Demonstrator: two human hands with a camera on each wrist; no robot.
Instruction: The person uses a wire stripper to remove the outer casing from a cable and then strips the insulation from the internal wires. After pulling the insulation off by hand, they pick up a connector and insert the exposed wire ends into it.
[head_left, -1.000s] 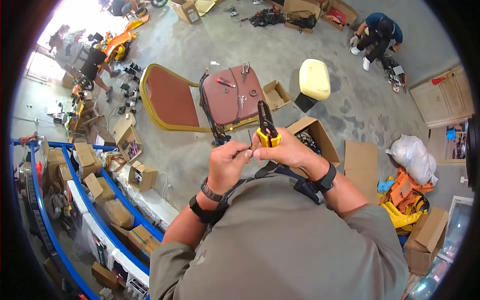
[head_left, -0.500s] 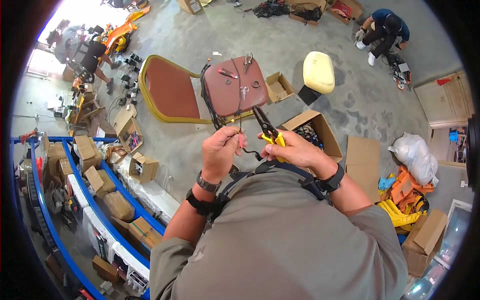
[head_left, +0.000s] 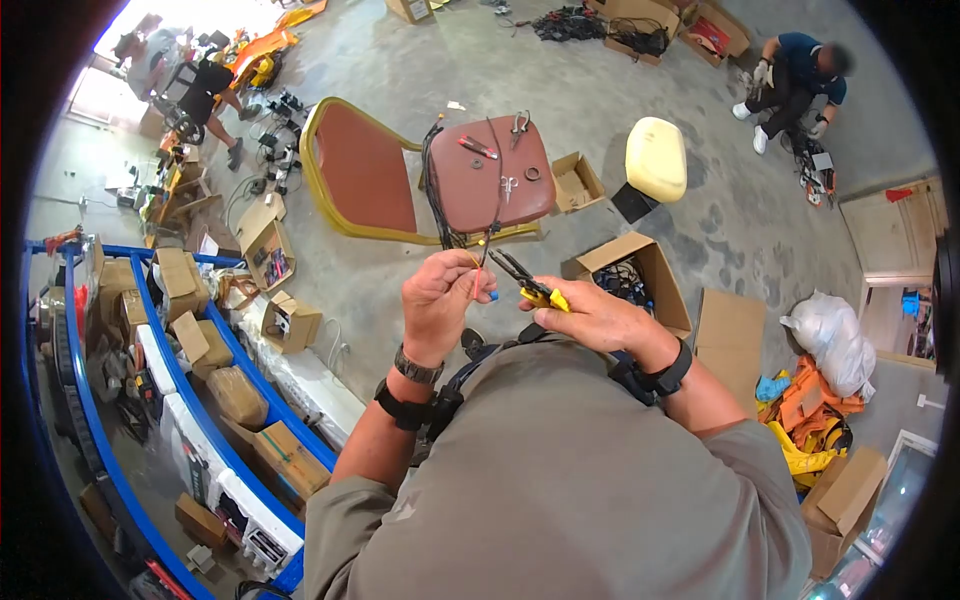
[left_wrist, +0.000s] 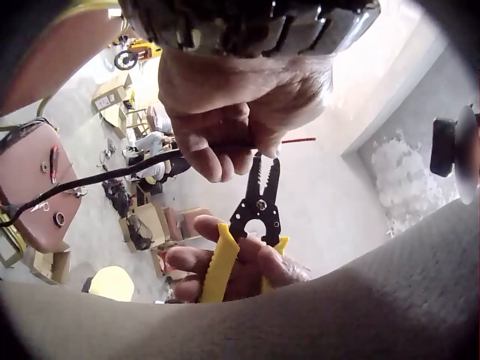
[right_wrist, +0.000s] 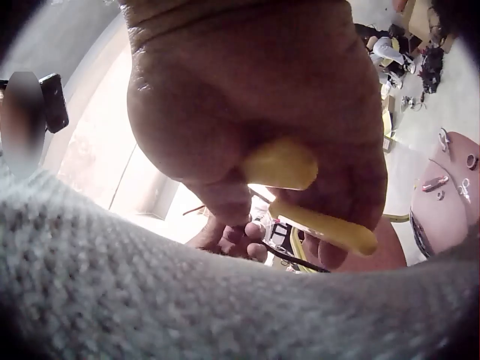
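Since a second ago: both my hands have dropped lower toward my chest, and the wire strippers (head_left: 528, 281) have tipped from upright to nearly level. Left hand (head_left: 440, 295): fingers curled, pinching a thin red wire (head_left: 477, 282) with a black cable (left_wrist: 90, 180) trailing away. Right hand (head_left: 590, 315): wrapped round the strippers' yellow handles, black nose just beside the wire. Beyond: maroon chair seat (head_left: 490, 185) carrying small tools; open cardboard box (head_left: 640, 275) on the concrete floor.
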